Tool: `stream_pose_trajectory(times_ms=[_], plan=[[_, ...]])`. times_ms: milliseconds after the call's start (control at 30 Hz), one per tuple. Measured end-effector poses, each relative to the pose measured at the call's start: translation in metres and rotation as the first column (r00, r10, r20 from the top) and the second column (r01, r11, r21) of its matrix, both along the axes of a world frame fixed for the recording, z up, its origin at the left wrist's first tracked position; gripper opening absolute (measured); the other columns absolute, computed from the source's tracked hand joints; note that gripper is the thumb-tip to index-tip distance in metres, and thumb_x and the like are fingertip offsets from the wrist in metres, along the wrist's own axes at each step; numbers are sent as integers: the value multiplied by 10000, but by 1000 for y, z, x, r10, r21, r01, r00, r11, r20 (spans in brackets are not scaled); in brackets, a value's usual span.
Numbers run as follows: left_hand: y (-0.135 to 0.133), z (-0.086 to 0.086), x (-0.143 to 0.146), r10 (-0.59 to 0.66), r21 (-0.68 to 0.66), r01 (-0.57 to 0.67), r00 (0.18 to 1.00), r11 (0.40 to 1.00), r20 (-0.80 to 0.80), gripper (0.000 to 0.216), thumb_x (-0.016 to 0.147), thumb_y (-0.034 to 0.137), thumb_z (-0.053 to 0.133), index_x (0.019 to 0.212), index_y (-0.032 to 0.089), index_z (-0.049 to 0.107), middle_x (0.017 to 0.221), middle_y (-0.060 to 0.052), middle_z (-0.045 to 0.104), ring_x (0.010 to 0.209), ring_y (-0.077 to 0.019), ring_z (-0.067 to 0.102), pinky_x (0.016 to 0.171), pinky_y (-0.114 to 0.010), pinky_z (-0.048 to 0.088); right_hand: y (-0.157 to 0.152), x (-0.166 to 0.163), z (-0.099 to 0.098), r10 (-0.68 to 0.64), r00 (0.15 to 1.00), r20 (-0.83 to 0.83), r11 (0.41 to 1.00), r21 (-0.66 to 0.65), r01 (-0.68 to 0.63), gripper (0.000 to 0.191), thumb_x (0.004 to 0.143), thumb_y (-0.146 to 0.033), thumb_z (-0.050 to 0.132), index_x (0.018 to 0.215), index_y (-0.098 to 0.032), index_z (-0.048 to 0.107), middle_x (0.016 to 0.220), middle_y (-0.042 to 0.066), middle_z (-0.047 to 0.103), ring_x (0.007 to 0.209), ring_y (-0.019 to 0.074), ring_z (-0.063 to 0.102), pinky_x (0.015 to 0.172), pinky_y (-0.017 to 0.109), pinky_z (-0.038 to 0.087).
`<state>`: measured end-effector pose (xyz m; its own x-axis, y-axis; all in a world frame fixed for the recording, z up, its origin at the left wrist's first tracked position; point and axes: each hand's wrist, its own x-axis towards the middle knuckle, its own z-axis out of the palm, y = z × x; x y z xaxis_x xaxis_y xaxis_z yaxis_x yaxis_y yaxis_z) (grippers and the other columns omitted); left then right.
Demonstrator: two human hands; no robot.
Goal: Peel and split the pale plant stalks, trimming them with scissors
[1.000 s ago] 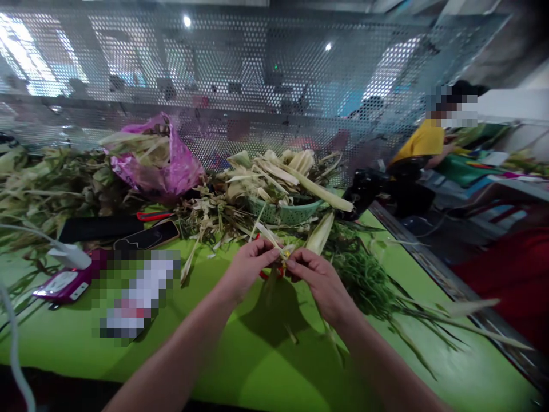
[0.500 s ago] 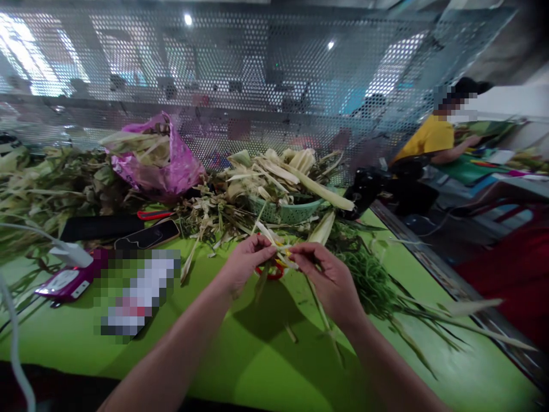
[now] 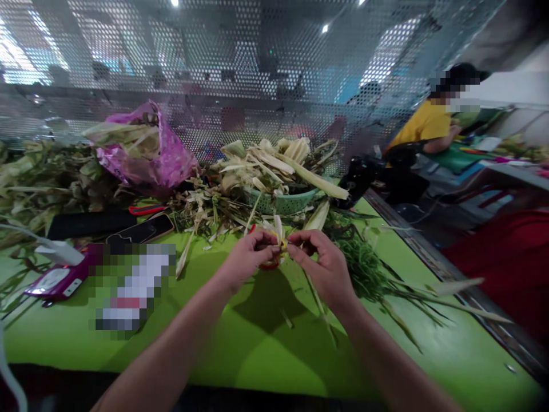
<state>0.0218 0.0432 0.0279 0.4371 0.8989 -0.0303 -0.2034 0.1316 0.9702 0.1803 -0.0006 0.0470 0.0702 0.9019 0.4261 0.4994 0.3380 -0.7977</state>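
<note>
My left hand (image 3: 246, 264) and my right hand (image 3: 319, 263) meet above the green table (image 3: 240, 349), both pinching a small bundle of pale leaf strips (image 3: 278, 232) with a yellow bit between the fingertips. One strip sticks up from the pinch, and a thin strip hangs down below my right hand. Something red (image 3: 270, 264) lies on the table just under my left fingers, mostly hidden. Behind my hands stands a green basket (image 3: 285, 203) heaped with pale leaf strips.
A pink plastic bag (image 3: 150, 154) of leaves and a pile of dry greenery (image 3: 47, 183) fill the back left. A phone (image 3: 141, 230), a magenta device (image 3: 55, 280) and a white plug (image 3: 58, 252) lie left. Green stalks (image 3: 369, 269) spread right. A person in yellow (image 3: 424, 126) sits beyond the mesh screen.
My hands have drawn closer together on the leaf bundle, and a strip now stands upright between them. The view has tipped slightly downward.
</note>
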Motion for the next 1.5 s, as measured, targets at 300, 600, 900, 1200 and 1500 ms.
stream_pose_trajectory(times_ms=[300, 600, 900, 1200, 1500], plan=[[-3, 1, 1, -117, 13, 118, 992, 993, -52, 163, 735, 244, 672, 833, 135, 599, 753, -8, 572, 656, -81, 490, 637, -217, 382, 6, 3, -7, -9, 954, -299, 969, -238, -65, 160, 762, -341, 655, 741, -192, 602, 685, -7, 553, 631, 133, 470, 595, 266, 377], [-4, 2, 0, -114, -7, 114, 993, 993, -8, 158, 746, 247, 672, 822, 134, 593, 732, 0, 554, 636, -69, 475, 605, -197, 356, 7, 1, -11, -9, 925, -379, 956, -275, -103, 202, 724, -350, 692, 746, -179, 588, 656, -20, 521, 595, 113, 447, 550, 240, 370], [-3, 1, -1, -109, -169, 130, 985, 977, 132, 199, 713, 266, 711, 804, 137, 589, 714, -2, 570, 594, -69, 520, 573, -194, 383, 9, 2, -13, 63, 923, -380, 961, -227, -159, 167, 763, -339, 668, 752, -191, 593, 682, -17, 566, 628, 129, 504, 594, 259, 414], [-1, -1, 2, 24, -202, 3, 991, 979, 131, 237, 700, 283, 723, 796, 134, 567, 716, -8, 593, 576, -82, 554, 577, -221, 459, 3, -1, -5, 22, 998, -64, 998, 62, -18, 106, 806, -242, 636, 896, -202, 597, 829, 13, 591, 685, 141, 517, 641, 278, 437], [2, -8, 0, 84, -184, -45, 974, 982, 211, 228, 732, 313, 699, 820, 174, 542, 675, 26, 566, 516, -65, 527, 511, -196, 447, 4, -4, -9, 28, 918, 396, 951, 273, -147, 188, 740, -132, 674, 895, -233, 638, 1010, 58, 624, 1026, 243, 537, 882, 402, 418]])
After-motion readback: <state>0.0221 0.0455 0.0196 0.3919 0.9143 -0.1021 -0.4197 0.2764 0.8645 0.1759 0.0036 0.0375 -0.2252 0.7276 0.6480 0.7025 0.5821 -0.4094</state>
